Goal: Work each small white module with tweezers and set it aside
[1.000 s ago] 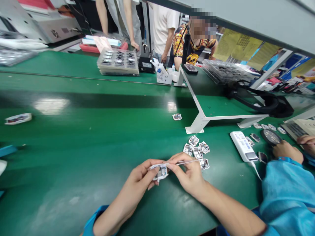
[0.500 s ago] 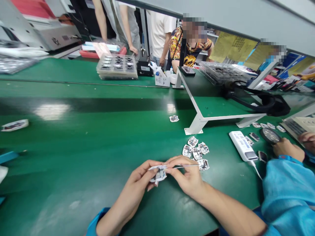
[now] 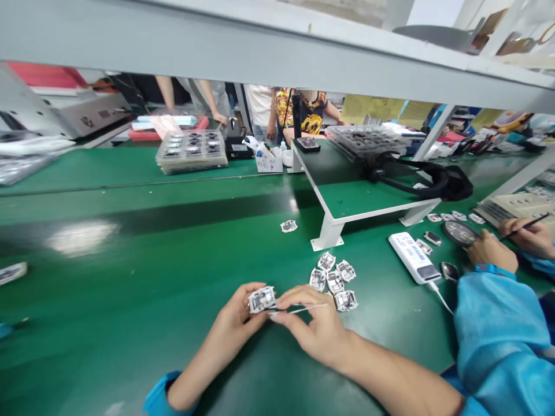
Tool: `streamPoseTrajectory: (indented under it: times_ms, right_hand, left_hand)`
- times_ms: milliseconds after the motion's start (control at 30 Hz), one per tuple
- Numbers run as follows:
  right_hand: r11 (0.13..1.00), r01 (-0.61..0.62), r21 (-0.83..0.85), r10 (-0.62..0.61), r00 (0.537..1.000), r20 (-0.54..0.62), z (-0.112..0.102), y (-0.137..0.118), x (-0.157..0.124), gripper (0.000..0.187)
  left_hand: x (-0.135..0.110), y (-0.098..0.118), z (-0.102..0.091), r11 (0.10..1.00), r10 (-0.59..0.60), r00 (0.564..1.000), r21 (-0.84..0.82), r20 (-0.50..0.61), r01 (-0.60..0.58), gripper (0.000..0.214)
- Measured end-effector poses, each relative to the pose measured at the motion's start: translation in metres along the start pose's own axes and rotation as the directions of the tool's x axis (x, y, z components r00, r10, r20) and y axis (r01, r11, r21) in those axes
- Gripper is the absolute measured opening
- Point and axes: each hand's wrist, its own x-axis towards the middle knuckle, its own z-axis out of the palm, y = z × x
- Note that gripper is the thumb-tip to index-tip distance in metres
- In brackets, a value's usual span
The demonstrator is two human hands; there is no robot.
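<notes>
**Thin tweezers [image 3: 303,309] work close to a little white case [image 3: 262,300]**

From the head view, the left hand [image 3: 240,315] pinches the little white case between its thumb and fingers. The case sits at the tips of that hand, with its insides facing up toward the eyes. It looks held up off the green table [image 3: 182,260]. The right hand [image 3: 313,326] grips the thin tweezers, and their tips point at the near right edge of the case. The two hands come very close together there, and I can't tell if the tips touch the case. I also can't tell if the tips pinch some tiny part, as it is too small to see.

The step in hand looks like careful work with the tweezers at the edge of the case. I think the next move calls for a still left hand, a light squeeze from the right, and slow, small pushes or pulls. A hard poke could hurt the parts inside.

Just past the right hand lies a bunch of cases [image 3: 335,281], much like the held one. Straight out ahead, well apart from both hands, is a lone case [image 3: 288,226]. Farther to the right of the right hand lies a white box [image 3: 414,257] with a cord. Past that, another person's hand [image 3: 494,252] is near a dark round dish [image 3: 460,233].
</notes>
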Motion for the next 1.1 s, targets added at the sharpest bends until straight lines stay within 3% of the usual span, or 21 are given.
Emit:
streamPoseTrajectory:
  times_ms: [267, 433, 600, 733, 867, 967, 1100]
  right_hand:
    - [0.983, 0.169, -0.068, -0.169, 0.986, 0.008, 0.001, -0.004, 0.002, 0.007]
    - [0.973, 0.220, -0.068, -0.220, 0.975, 0.004, -0.001, -0.006, 0.003, 0.009]
    - [0.956, 0.282, -0.080, -0.285, 0.958, -0.023, 0.000, -0.003, 0.004, 0.010]
    - [0.943, 0.320, -0.090, -0.325, 0.944, -0.057, 0.004, 0.006, 0.005, 0.012]
    - [0.934, 0.345, -0.092, -0.351, 0.934, -0.068, 0.010, 0.016, 0.004, 0.013]
    - [0.926, 0.365, -0.095, -0.372, 0.925, -0.072, 0.014, 0.023, 0.003, 0.014]
    - [0.928, 0.359, -0.105, -0.363, 0.931, -0.028, 0.013, 0.024, 0.003, 0.011]
  left_hand:
    - [0.065, 0.007, -0.022, 0.937, 0.143, 0.982, 0.338, -0.124, -0.094, 0.047]
    - [0.115, 0.014, -0.047, 0.789, 0.274, 0.936, 0.608, -0.221, -0.087, 0.046]
    - [0.152, 0.012, -0.059, 0.665, 0.375, 0.885, 0.745, -0.276, -0.050, 0.045]
    - [0.162, 0.008, -0.042, 0.596, 0.454, 0.858, 0.798, -0.242, -0.090, 0.055]
    - [0.167, 0.002, -0.011, 0.554, 0.477, 0.872, 0.808, -0.113, -0.199, 0.055]
    - [0.172, 0.001, 0.003, 0.578, 0.464, 0.880, 0.788, -0.103, -0.212, 0.047]
    - [0.172, 0.010, 0.005, 0.655, 0.451, 0.881, 0.724, -0.144, -0.216, 0.030]
